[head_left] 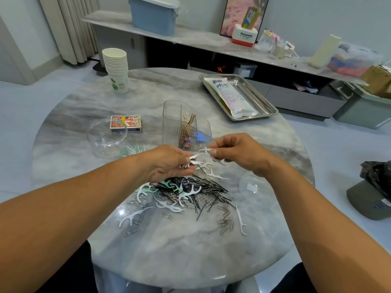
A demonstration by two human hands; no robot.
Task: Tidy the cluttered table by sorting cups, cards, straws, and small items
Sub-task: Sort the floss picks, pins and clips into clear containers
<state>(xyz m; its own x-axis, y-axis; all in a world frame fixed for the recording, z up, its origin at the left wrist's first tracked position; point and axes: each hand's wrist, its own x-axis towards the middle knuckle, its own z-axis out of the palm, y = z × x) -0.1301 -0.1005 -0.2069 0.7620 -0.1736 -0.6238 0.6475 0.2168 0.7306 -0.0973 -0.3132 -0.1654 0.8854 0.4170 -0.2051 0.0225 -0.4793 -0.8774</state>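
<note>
Both forearms reach over the table [275, 240] edge. Left hand [169, 163] grips a bunch of white floss picks [191, 158]; right hand [237, 151] pinches one more. Much seems done: cups [116, 68] stacked, cards [125, 123] boxed, straws [231, 96] on the tray [266, 102]. What's left is the tangled pile [190, 193] of clips, pins and picks. An organizer [186, 127] stands just behind the hands, a clear dish [106, 138] to the left.

I read "Panasonic" on the white and red box [244, 35] on the far shelf; the pouch's [231, 95] print I cannot make out.
</note>
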